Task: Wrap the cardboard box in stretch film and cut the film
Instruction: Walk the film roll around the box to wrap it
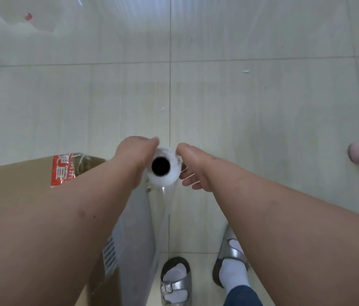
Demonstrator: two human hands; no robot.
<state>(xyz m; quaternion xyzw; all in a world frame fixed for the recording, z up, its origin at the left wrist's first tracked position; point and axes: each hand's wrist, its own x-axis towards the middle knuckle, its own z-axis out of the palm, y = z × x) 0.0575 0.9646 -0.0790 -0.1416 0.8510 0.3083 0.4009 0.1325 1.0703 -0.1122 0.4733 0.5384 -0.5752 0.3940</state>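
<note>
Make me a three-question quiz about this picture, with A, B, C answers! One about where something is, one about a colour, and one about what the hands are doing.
1. Where is the cardboard box?
A. Left of the film roll
B. Right of the film roll
C. On top of the feet

2. What colour is the label on the box?
A. Blue
B. Green
C. Red

3. What holds the film roll?
A. Nothing
B. Both hands
C. One foot

Answers:
1 A: the box lies at the left edge.
2 C: red with white characters.
3 B: the left hand and right hand flank the upright roll.
</note>
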